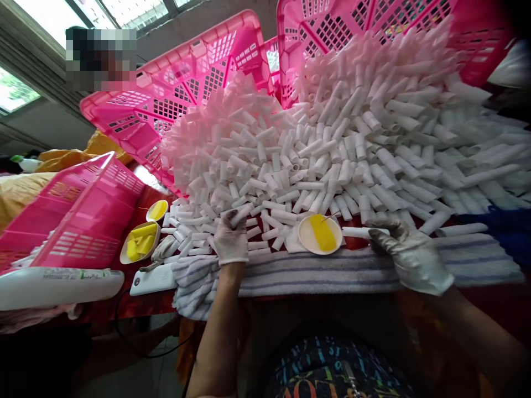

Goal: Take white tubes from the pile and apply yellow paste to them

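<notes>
White plastic tubes (286, 160) lie in a large heap across the table in front of me. My left hand (230, 240), in a white glove with dark smudged fingertips, is closed on one white tube (241, 214) at the heap's near edge. On the other side, my gloved right hand (409, 249) pinches another white tube (357, 232), which lies level and points left. Its left end is close to a small white dish (302, 235) between my hands. In that dish are a yellow piece (322, 232) and a thin stick.
Two tilted pink baskets (253, 50) stand behind the heap; another pink basket (89, 237) is at left. Nearby are a bowl of yellow pieces (141, 241), a white phone-like device (152, 280) and a white bottle (62, 287). A striped towel (298, 273) covers the front edge. A person (102, 58) is beyond.
</notes>
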`<move>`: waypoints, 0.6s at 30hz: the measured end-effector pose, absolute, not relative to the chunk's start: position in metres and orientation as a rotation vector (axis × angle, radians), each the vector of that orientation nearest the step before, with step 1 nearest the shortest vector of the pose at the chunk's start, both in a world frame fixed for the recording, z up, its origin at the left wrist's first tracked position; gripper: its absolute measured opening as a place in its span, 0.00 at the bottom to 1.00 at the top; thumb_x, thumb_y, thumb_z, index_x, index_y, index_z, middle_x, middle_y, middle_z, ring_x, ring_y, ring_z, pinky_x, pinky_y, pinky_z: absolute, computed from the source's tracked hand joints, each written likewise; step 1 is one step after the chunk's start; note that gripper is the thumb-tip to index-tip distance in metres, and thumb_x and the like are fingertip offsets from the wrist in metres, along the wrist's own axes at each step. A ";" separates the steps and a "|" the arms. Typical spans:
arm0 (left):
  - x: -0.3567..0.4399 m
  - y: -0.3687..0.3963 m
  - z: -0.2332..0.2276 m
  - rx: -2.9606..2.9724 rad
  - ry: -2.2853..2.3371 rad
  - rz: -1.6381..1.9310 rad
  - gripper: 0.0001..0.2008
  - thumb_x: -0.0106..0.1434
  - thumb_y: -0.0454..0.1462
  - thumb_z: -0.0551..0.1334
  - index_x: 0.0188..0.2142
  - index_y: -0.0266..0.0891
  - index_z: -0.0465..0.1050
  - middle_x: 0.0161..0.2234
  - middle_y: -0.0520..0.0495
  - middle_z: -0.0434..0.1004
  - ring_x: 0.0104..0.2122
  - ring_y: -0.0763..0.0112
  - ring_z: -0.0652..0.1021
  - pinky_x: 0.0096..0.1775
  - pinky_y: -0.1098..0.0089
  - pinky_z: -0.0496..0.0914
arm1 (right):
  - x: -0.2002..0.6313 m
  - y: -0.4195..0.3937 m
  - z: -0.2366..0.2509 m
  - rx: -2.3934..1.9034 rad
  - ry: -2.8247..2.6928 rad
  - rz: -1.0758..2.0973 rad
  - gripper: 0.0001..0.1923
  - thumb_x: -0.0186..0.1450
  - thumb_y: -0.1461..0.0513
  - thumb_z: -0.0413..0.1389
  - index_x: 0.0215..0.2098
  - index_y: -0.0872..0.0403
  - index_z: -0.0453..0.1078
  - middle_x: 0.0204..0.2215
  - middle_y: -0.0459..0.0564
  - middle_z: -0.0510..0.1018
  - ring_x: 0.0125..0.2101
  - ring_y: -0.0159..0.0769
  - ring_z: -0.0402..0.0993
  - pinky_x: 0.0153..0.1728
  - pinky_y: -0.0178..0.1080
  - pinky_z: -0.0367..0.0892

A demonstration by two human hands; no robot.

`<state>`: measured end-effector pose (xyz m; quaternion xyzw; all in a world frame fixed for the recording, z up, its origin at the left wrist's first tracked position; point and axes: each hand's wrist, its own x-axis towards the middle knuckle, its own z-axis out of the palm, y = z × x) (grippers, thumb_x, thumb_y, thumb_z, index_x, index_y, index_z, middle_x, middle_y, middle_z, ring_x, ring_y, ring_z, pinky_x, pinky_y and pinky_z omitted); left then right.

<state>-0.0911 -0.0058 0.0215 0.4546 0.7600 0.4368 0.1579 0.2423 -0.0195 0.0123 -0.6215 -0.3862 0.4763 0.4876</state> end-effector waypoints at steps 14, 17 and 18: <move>-0.100 -0.019 0.038 1.971 2.315 0.224 0.12 0.61 0.40 0.67 0.45 0.45 0.81 0.45 0.41 0.79 0.47 0.50 0.77 0.50 0.56 0.71 | 0.237 -0.024 0.026 -1.558 -0.830 1.253 0.29 0.39 0.50 0.75 0.36 0.52 0.77 0.22 0.43 0.74 0.22 0.28 0.67 0.19 0.30 0.63; -0.095 -0.011 0.033 2.017 2.227 0.024 0.14 0.62 0.42 0.65 0.47 0.45 0.81 0.42 0.40 0.80 0.46 0.49 0.78 0.47 0.57 0.71 | 0.231 -0.024 0.031 -1.540 -0.868 1.227 0.28 0.40 0.49 0.74 0.34 0.52 0.76 0.21 0.44 0.74 0.20 0.29 0.66 0.18 0.32 0.62; -0.093 -0.007 0.030 2.027 2.206 -0.004 0.14 0.62 0.42 0.65 0.47 0.46 0.81 0.41 0.39 0.80 0.45 0.49 0.78 0.47 0.57 0.71 | 0.230 -0.024 0.033 -1.528 -0.885 1.213 0.27 0.40 0.48 0.74 0.34 0.52 0.76 0.21 0.44 0.75 0.20 0.29 0.66 0.18 0.33 0.63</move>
